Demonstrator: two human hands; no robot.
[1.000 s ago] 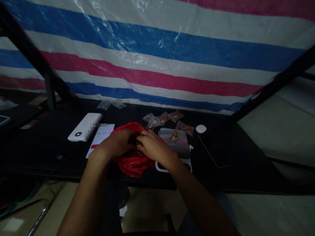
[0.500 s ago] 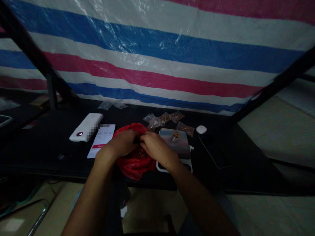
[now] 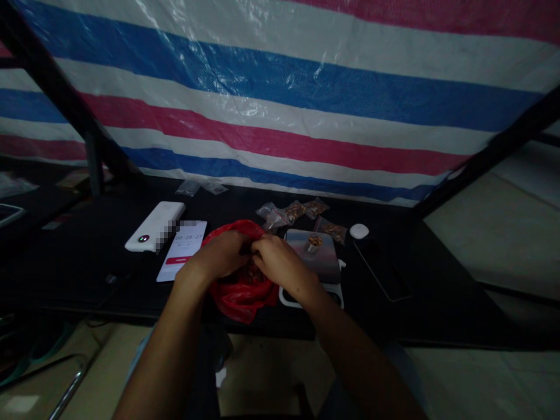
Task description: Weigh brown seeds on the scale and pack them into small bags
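My left fingers (image 3: 240, 248) are closed on the rim of the red bag (image 3: 238, 291). My right fingers (image 3: 262, 252) curl into its mouth, touching the left ones, and I cannot tell whether they clamp anything. The bag sits at the near edge of the table (image 3: 65, 268), with brownish bits showing inside. Just right of the bag stands a scale (image 3: 324, 263) carrying a small cup (image 3: 313, 240). Behind the bag lie filled sachets (image 3: 301, 211); left of it are a lit phone (image 3: 181, 251) and a white power bank (image 3: 154, 234).

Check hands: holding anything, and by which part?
Left hand and right hand both grip the crumpled red plastic bag at its open upper edge; anything pinched inside cannot be told.
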